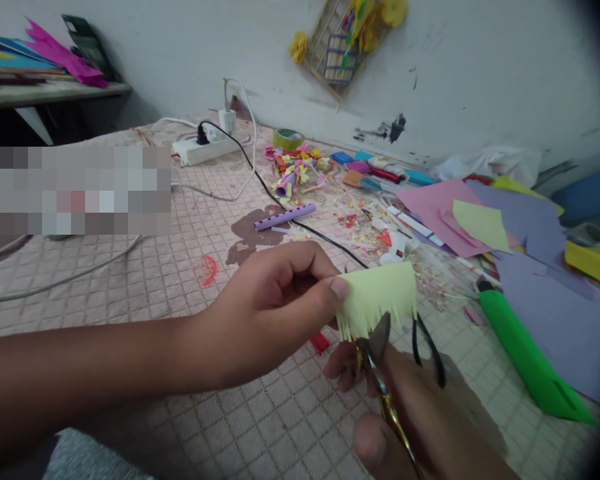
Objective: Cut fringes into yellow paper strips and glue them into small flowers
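Note:
Between the thumb and fingers of my left hand (290, 310) is a strip of pale yellow paper (380, 290), held by its left end. Narrow slits run along its lower edge and form a fringe. My right hand (405, 407) grips a pair of scissors (380, 340) with gold-coloured handles. The blades meet the fringed edge from below, one of them showing in front of the paper. Behind the paper, to its right, a dark-handled tool (430, 347) lies on the cloth. A small red piece (319, 343) rests below my left hand.
A green cutter (530, 353) lies at the right beside purple paper sheets (555, 313). Paper scraps (295, 167), a roll of tape (288, 139) and a purple tube (285, 217) lie farther back. A black cable (325, 235) runs from the power strip (205, 148) across the patterned tablecloth.

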Action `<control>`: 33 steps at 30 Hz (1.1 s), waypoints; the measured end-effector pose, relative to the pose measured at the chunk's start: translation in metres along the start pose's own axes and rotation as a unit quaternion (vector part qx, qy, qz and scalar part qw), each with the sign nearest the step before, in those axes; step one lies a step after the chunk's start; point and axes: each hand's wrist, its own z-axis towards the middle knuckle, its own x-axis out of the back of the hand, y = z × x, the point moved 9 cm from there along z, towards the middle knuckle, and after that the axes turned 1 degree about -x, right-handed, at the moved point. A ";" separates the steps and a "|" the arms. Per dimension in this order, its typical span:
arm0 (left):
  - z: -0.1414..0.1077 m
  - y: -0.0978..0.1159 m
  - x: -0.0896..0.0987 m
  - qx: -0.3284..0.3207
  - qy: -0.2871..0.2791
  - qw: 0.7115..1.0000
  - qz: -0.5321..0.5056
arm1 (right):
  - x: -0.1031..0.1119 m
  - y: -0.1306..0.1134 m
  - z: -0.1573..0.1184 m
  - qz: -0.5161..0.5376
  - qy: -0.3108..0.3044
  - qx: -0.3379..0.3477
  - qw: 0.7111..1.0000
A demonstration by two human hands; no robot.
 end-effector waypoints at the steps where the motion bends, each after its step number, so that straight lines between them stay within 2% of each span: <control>1: 0.000 0.000 0.001 -0.003 0.005 1.000 0.005 | 0.001 0.000 0.000 -0.004 0.003 0.001 1.000; 12: 0.000 0.003 0.005 -0.022 0.029 0.998 0.043 | 0.002 -0.003 0.000 -0.028 0.008 0.008 1.000; 17: 0.000 -0.001 0.007 -0.006 0.025 0.999 0.047 | 0.003 -0.003 0.000 -0.018 0.015 0.012 1.000; 22: -0.001 0.002 0.003 -0.022 0.000 0.998 0.050 | 0.003 -0.003 0.001 -0.012 0.013 0.011 1.000; 25: -0.001 0.002 0.005 -0.023 0.005 0.998 0.055 | 0.002 -0.005 0.001 -0.012 0.003 0.017 1.000; 33: 0.000 -0.003 0.010 0.010 0.025 0.999 0.025 | 0.003 -0.007 0.002 -0.032 0.000 0.022 0.999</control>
